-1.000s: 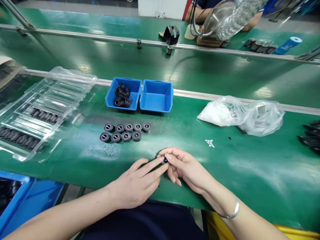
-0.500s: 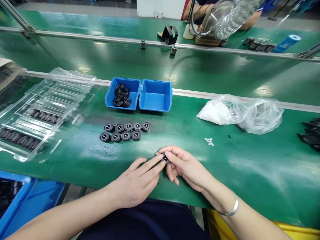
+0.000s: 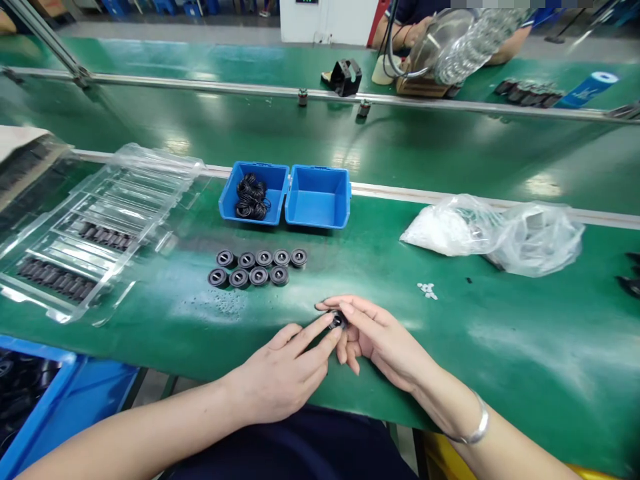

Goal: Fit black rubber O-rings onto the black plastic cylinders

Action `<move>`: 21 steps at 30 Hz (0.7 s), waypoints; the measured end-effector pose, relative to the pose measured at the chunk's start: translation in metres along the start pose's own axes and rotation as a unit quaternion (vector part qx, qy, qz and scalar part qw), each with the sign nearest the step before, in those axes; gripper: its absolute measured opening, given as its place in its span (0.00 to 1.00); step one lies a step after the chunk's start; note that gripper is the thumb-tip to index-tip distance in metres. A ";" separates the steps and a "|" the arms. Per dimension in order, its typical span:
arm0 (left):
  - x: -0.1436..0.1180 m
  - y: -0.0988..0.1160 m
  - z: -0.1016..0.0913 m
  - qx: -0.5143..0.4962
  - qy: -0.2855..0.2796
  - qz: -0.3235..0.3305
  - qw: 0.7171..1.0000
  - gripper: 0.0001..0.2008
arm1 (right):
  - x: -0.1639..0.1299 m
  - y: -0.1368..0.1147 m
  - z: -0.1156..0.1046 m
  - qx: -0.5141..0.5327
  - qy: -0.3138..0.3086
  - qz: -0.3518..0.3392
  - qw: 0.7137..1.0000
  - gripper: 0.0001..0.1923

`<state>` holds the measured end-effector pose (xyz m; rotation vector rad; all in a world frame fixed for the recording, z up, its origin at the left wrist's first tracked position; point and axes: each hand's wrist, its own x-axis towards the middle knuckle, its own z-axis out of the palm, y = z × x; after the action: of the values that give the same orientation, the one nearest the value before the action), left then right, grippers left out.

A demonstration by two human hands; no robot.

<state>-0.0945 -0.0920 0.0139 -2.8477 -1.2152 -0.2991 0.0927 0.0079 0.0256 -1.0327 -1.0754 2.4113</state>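
At the green bench, you held a small black round part pinched between the fingertips of both hands, just above the table's near edge. Your left hand came in from 7 o'clock, forefinger and middle finger stretched out and pressed against the part; your right hand, from 4 o'clock, closed thumb and forefinger on its far side, the other fingers curled under. A silver bangle sat on your right wrist.

Little had changed over the last second: the part stayed between the same fingertips and neither hand left it. Your head shifted a little, so the whole bench slid slightly in view. By that, the fitting work on this one piece looked unfinished.

At 11 o'clock from your hands, nine like black parts lay in two rows, untouched. Beyond them, at 12 o'clock, stood two blue bins: the left bin held black rubber rings, the right bin showed only its floor. Clear plastic trays lay at 10 o'clock, clear bags at 2 o'clock, and a few white bits between bags and hands. Another person worked across the far belt.
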 end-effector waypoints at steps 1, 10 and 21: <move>0.000 0.000 0.000 0.003 0.002 0.000 1.000 0.14 | 0.000 0.000 0.000 0.002 0.001 0.003 1.000 0.17; 0.001 -0.005 0.001 0.043 0.031 -0.038 0.998 0.14 | 0.002 0.005 0.005 0.005 0.045 -0.051 0.998 0.21; 0.004 -0.028 0.002 0.063 0.053 -0.172 0.982 0.13 | 0.001 0.005 0.006 -0.038 0.050 -0.048 0.997 0.25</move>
<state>-0.1112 -0.0695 0.0112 -2.4734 -1.6355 -0.3620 0.0881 0.0019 0.0243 -1.0884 -1.1614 2.2336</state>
